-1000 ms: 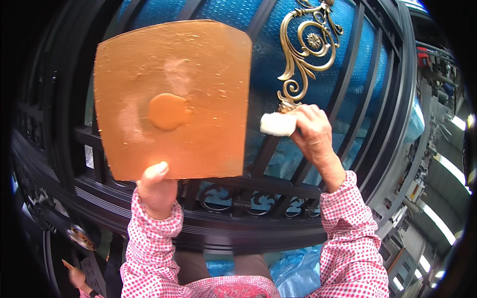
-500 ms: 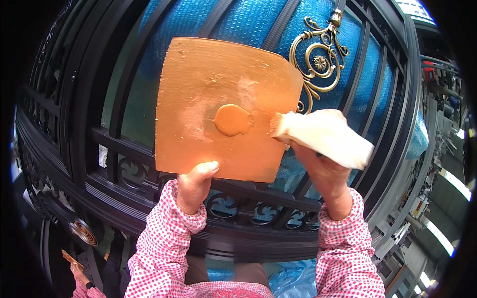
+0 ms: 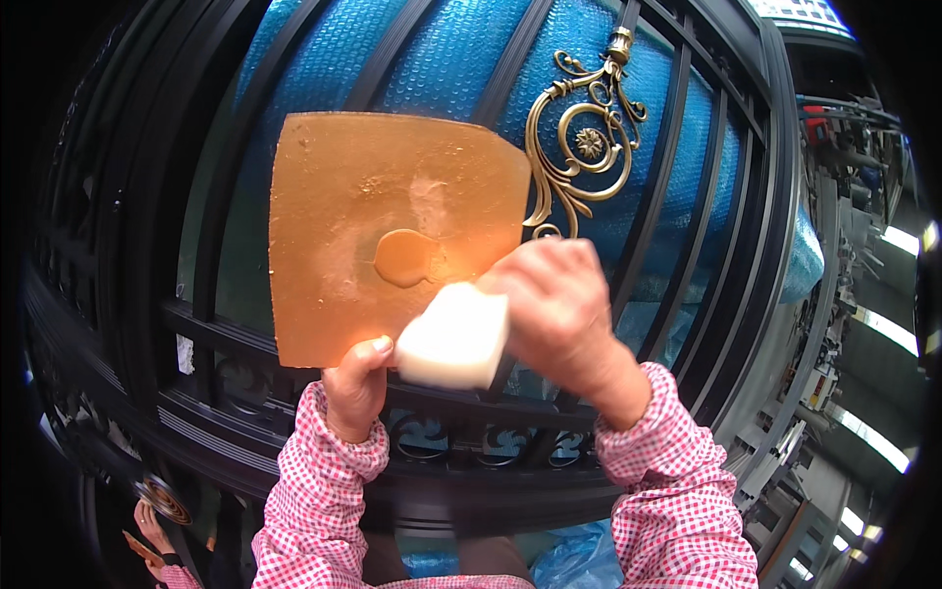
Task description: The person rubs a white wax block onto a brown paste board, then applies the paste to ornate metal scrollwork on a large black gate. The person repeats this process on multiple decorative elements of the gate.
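My left hand [image 3: 355, 385] grips the lower edge of a flat board [image 3: 383, 231] coated in gold paint, with a round puddle of paint [image 3: 404, 257] near its middle. My right hand [image 3: 557, 314] holds a pale sponge [image 3: 453, 337] just below the board's lower right corner, close to the puddle. Both sleeves are red-and-white checked. Behind the board stands a black metal gate [image 3: 687, 206] with vertical bars. A scrolled ornament [image 3: 581, 137] on the gate, right of the board, is painted gold.
Blue bubble wrap [image 3: 461, 59] covers the space behind the gate's bars. Another person's hand [image 3: 149, 525] holding a small object shows at the lower left. Racks and workshop equipment [image 3: 844, 157] line the right side.
The board has shifted right and lower in view. My right hand left the gold ornament, came across to the board with the sponge, and now sits lower at the board's bottom right.
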`<state>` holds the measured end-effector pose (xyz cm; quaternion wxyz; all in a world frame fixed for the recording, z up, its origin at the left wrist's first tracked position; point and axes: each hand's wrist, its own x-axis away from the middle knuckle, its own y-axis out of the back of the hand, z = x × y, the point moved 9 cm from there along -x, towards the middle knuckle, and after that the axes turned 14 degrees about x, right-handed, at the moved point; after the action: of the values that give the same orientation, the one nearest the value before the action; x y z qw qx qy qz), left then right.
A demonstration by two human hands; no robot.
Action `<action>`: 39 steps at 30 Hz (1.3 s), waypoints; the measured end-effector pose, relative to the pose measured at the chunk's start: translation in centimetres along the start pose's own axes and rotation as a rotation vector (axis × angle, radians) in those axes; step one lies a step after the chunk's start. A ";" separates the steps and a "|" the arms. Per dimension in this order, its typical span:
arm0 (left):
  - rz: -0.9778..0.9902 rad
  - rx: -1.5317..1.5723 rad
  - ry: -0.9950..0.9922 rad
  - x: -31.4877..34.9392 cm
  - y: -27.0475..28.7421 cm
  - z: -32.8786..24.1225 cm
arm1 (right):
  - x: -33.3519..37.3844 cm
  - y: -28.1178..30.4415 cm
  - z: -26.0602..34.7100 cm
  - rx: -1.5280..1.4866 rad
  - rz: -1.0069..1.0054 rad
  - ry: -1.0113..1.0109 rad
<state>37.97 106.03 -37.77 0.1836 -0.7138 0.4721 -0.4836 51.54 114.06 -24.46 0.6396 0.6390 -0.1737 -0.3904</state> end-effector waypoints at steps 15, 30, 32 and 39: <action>0.130 0.056 -0.153 -9.2 -1.2 1.2 | -3.7 -7.5 -24.0 -0.074 -0.114 -0.560; 0.020 0.115 -0.271 -13.4 -3.3 2.1 | -4.8 -6.7 -25.4 0.097 -0.141 -0.457; 0.035 0.099 -0.260 -13.7 -2.8 2.2 | -5.5 -7.8 -23.6 0.217 -0.059 -0.374; 0.111 0.068 -0.209 -14.1 -2.7 2.7 | -5.0 -6.4 -28.4 0.006 -0.172 -0.539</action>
<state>40.42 118.82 -44.33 0.2822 -0.7265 0.4726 -0.4113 67.06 137.76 -32.65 0.5331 0.5262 -0.2837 -0.5987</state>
